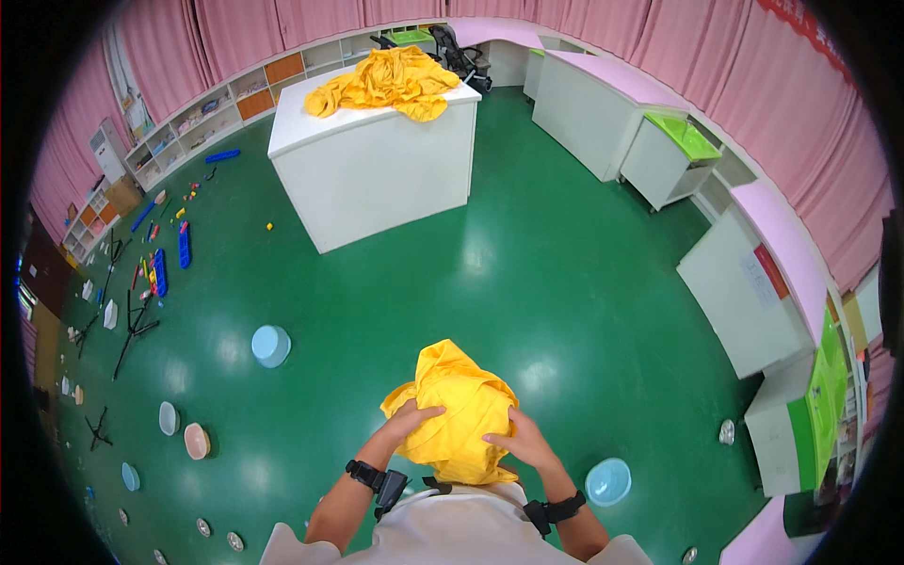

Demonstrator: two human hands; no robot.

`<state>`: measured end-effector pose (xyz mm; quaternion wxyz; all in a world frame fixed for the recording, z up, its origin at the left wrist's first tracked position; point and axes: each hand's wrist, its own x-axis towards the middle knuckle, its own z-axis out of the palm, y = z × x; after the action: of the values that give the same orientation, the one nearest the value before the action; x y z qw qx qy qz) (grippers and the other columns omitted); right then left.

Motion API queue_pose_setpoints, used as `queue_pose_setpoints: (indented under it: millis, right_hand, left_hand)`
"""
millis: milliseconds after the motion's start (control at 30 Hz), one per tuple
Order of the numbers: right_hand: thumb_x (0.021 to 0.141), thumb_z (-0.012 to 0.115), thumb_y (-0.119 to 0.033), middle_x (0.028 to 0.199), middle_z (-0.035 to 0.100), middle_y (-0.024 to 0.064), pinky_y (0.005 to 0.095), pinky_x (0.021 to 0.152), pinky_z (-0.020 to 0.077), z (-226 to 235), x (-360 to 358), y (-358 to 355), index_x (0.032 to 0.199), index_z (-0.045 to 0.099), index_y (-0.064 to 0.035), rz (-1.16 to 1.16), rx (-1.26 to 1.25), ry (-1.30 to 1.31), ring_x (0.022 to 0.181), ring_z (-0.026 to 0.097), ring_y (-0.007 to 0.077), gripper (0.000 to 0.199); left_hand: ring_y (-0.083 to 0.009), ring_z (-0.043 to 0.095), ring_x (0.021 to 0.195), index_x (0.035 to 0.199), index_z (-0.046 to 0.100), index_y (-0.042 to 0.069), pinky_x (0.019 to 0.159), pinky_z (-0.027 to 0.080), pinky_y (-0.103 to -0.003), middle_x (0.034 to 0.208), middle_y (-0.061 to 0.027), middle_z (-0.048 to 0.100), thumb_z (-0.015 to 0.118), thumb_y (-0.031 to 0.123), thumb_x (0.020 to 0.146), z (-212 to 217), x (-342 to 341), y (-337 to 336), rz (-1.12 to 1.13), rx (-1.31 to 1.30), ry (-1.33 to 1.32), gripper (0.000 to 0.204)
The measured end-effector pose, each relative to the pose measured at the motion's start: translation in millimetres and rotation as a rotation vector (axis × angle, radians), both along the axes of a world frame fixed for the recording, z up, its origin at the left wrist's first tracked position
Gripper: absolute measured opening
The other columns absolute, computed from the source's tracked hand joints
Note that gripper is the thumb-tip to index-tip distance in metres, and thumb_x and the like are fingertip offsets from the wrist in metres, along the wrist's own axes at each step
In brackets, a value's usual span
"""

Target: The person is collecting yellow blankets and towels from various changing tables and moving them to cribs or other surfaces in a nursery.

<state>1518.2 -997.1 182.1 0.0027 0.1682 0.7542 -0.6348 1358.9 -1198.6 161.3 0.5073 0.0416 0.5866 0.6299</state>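
A bunched-up yellow cloth [461, 405] is held against the front of my body, over the green floor. My left hand [411, 420] grips its left side, thumb lying across the folds and fingers tucked behind. On the other side my right hand [524, 441] clasps the bundle, its thumb and a finger pressed on the front. The fingers behind the cloth are hidden. Another crumpled yellow cloth [391, 83] lies spread over the top of a white table [377, 174] ahead, beyond reach of both hands.
Basins stand on the floor: a light blue one [271, 346] and a pink one [197, 441] at left, another blue one [608, 481] at right. Black tripod stands [135, 328] and blue trays [160, 272] lie far left. White counters [603, 113] curve along the right.
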Motion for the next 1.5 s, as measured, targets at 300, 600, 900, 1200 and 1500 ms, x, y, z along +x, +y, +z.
queue_pose_setpoints:
  millis: [300, 600, 900, 1200, 1500]
  right_hand:
    - [0.064, 0.079, -0.038, 0.128, 0.031, 0.0259, 0.0382, 0.104, 0.0300, 25, -309, 153, 0.131, 0.038, 0.0018, 0.371, 0.328, 0.053, 0.125, 0.032, 0.0397, 0.088]
    - [0.066, 0.078, -0.033, 0.129, 0.040, 0.0247, 0.0448, 0.101, 0.0315, 34, -583, 210, 0.129, 0.041, -0.0050, 0.568, 0.364, 0.280, 0.122, 0.036, 0.0401, 0.079]
    - [0.081, 0.062, -0.009, 0.100, 0.062, 0.0193, 0.0385, 0.079, 0.0474, 42, -822, 263, 0.110, 0.052, 0.0017, 0.277, 0.180, 0.268, 0.096, 0.060, 0.0352, 0.032]
    - [0.086, 0.056, -0.008, 0.104, 0.062, 0.0149, 0.0314, 0.081, 0.0447, 105, -1151, 264, 0.111, 0.053, 0.0032, 0.494, 0.149, 0.562, 0.095, 0.060, 0.0203, 0.027]
    - [0.063, 0.045, 0.007, 0.084, 0.046, 0.0211, 0.0379, 0.069, 0.0435, 253, -1387, 200, 0.099, 0.053, 0.0063, 0.535, 0.324, 1.291, 0.078, 0.048, 0.0384, 0.037]
  left_hand:
    - [-0.0181, 0.057, 0.102, 0.121, 0.049, -0.001, 0.086, 0.046, -0.031, 0.114, -0.0081, 0.058, 0.059, 0.015, 0.086, 21, -229, 120, 0.403, 0.068, 0.177, 0.041]
    - [-0.0188, 0.049, 0.112, 0.131, 0.038, 0.000, 0.094, 0.041, -0.031, 0.125, -0.0084, 0.051, 0.062, 0.017, 0.085, 42, -458, 170, 0.404, 0.141, 0.249, 0.055]
    - [-0.0164, 0.053, 0.106, 0.123, 0.048, -0.001, 0.090, 0.043, -0.030, 0.117, -0.0085, 0.057, 0.063, 0.027, 0.085, 70, -711, 228, 0.158, -0.010, 0.530, 0.049]
    - [-0.0172, 0.054, 0.104, 0.127, 0.042, -0.003, 0.092, 0.042, -0.031, 0.119, -0.0081, 0.055, 0.070, 0.016, 0.079, 103, -960, 221, 0.719, 0.020, 0.775, 0.058]
    - [-0.0165, 0.053, 0.104, 0.123, 0.046, -0.002, 0.089, 0.042, -0.029, 0.115, -0.0074, 0.056, 0.063, 0.010, 0.084, 227, -1178, 168, 0.919, 0.150, 1.172, 0.044]
